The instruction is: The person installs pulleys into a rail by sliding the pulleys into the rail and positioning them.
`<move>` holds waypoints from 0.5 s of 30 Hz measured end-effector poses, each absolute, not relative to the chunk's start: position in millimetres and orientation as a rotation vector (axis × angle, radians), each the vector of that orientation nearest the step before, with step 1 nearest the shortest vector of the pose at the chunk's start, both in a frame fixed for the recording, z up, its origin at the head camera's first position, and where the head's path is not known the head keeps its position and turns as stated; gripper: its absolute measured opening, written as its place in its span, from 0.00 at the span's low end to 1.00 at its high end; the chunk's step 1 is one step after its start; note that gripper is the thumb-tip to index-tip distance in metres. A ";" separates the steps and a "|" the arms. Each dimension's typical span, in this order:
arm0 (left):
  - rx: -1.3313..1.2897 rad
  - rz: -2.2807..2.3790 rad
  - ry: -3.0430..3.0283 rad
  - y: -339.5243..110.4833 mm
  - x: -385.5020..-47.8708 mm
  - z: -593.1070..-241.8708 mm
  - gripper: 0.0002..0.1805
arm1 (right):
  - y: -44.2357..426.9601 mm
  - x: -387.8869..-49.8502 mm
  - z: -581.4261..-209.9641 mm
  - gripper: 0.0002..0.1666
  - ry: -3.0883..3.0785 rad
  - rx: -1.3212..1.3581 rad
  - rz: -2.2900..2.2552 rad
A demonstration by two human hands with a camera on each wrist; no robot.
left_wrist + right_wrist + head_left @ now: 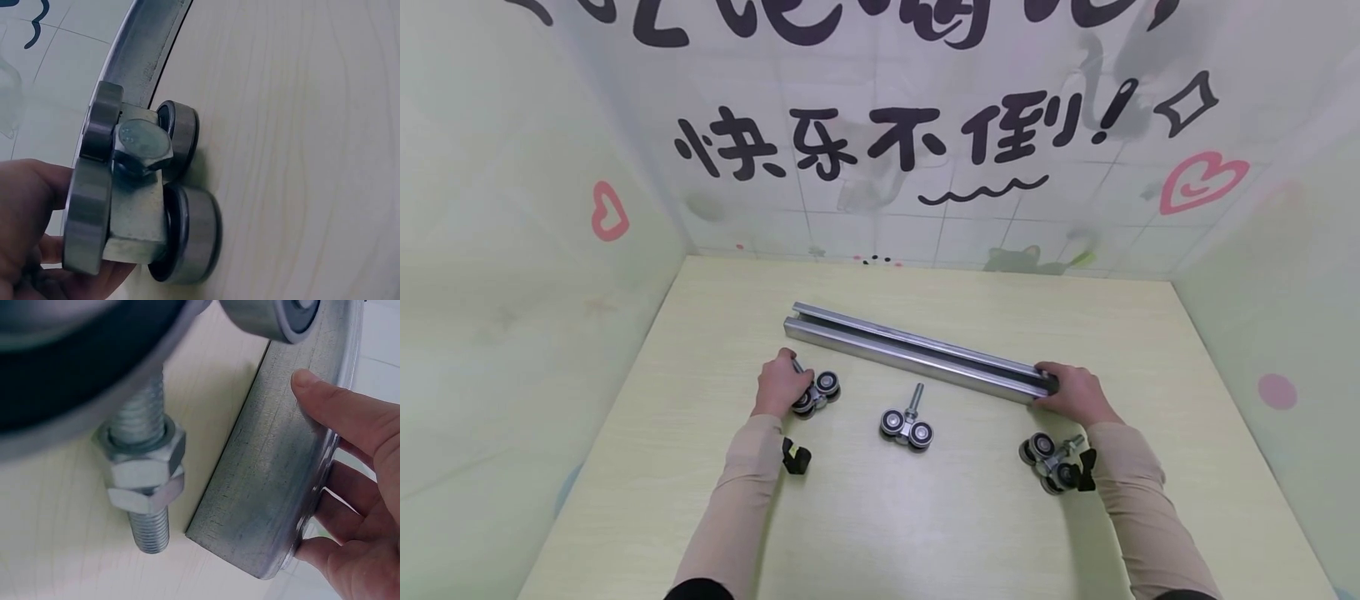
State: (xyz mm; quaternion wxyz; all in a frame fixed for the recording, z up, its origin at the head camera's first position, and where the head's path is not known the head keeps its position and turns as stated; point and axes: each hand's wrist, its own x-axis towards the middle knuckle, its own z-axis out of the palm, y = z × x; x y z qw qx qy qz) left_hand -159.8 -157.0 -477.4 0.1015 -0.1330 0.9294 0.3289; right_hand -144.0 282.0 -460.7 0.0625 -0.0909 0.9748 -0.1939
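In the head view, my left hand [780, 385] grips a roller trolley [826, 385] near the left end of a metal C-channel rail [910, 350]. The left wrist view shows this trolley's metal wheels and hex bolt head [142, 142] close up; my fingers pass behind the wheels, partly hidden. My right hand [1075, 392] holds the rail's right end. Its thumb [325, 397] lies on the rail's near side [262, 469] in the right wrist view, with the other fingers over the opposite edge. The rail's slot faces up, and it lies slanted on the table.
A second roller trolley [906, 427] rests between the arms, threaded stud pointing up and away. Beside the right wrist lies a third trolley [1051, 462], partly behind the black wrist mount [1087, 471]. Printed curtains [865, 233] border the pale wooden table [970, 525].
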 end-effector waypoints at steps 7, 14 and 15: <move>-0.391 1.017 2.739 -156.4 -159.2 -474.9 0.25 | 281.6 -143.8 -459.2 0.34 2.946 -0.284 -0.583; -0.387 1.052 2.765 -156.2 -159.0 -476.0 0.24 | 281.1 -143.7 -459.0 0.35 2.950 -0.289 -0.580; -0.385 1.055 2.770 -156.3 -158.9 -476.6 0.24 | 281.1 -143.6 -458.8 0.35 2.950 -0.288 -0.582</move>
